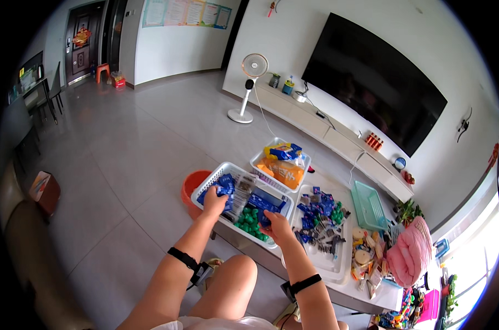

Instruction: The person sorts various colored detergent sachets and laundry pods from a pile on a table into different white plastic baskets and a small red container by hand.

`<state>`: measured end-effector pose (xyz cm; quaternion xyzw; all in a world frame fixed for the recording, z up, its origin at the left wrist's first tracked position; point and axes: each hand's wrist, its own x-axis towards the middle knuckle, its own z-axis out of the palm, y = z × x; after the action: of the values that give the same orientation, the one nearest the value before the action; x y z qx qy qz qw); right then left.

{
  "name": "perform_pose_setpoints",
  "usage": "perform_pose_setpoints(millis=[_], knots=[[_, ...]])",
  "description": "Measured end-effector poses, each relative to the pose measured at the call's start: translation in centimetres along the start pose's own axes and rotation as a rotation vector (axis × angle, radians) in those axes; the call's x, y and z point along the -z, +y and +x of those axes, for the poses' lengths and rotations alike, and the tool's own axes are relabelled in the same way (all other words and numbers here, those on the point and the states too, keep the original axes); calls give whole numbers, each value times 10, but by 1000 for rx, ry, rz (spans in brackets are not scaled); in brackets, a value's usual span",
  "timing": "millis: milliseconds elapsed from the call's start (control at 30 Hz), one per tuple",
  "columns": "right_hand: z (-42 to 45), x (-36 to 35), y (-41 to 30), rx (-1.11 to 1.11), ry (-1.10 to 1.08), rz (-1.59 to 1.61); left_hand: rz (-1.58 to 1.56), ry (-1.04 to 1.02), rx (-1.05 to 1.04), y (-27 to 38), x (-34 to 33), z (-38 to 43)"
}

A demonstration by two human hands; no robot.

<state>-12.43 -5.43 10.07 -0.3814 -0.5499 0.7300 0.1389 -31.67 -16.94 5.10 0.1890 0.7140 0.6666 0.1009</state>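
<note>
A white plastic basket (285, 213) sits before me on the low table. In its left part my left hand (215, 202) grips some small blue packets (226, 181). My right hand (277, 227) is over the basket's right side, its thumb and fingers closed on a blue packet (264, 219). Grey-brown packets (244, 189) stand in a row in the middle of the basket. Green wrapped pieces (248, 221) fill the near part, and more flat blue packets (264, 201) lie at the far right. Fingers partly hide what each hand holds.
To the right, a white tray (345, 264) holds mixed blue, green and grey packets. Behind stands another basket with an orange bag (283, 171). An orange bin (188, 189) adjoins the table's left end. Farther right are a turquoise basket (367, 206) and a pink quilted bundle (410, 253).
</note>
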Motion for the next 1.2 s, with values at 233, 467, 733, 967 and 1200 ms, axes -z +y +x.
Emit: perform_pose_setpoints(millis=[233,467,733,967,1200], knots=[[30,-57,-13,-78,-135,-85,649,-314,-114,-23,46,68],[75,-86,-19,-121,-210,-92,762,-316,-355,-14,38,65],[131,-119,-12,-139,129,162,789,-277,-495,-19,46,51],[128,-69,37,114,85,-324,995,-417,-665,-3,14,42],[59,-38,59,397,150,-460,1335,-595,-364,2,-10,53]])
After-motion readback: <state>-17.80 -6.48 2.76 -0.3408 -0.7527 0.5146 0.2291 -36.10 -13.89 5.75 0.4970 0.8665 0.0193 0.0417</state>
